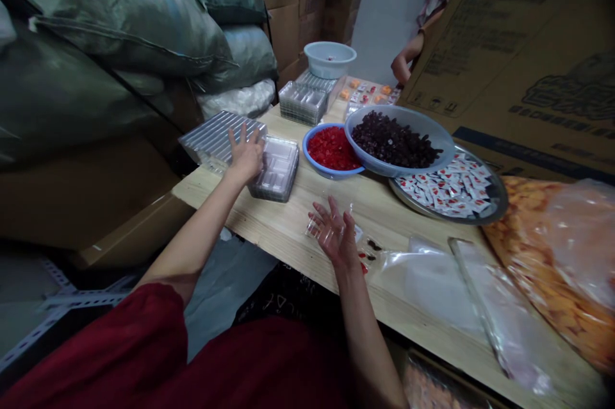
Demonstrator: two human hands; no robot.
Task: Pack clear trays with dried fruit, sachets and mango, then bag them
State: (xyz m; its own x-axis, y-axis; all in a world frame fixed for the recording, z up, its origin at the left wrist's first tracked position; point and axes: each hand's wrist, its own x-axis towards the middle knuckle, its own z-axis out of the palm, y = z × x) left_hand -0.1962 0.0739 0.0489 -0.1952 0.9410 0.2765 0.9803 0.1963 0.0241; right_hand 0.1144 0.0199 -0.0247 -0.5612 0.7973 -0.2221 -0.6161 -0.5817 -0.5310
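My left hand [246, 156] reaches out with spread fingers at the edge between two stacks of clear plastic trays; the nearer stack [276, 168] shows its compartments, the other stack [221, 134] its ribbed side. My right hand [335, 234], fingers curved, is at a clear plastic tray [313, 228], whose glints cross the fingers; its outline is hard to make out. Just beside that hand, small red and dark pieces [369, 252] lie in clear plastic on the table. Beyond it stands a blue bowl of red dried pieces [333, 147].
A bowl of dark dried fruit [391, 143] overlaps a metal tray of small white packets [449, 188]. Clear bags [442, 281] lie at right. Behind are more trays [302, 103], a pale basin [329, 58] and another person's arm [408, 58]. A large carton [523, 56] and sacks flank the table.
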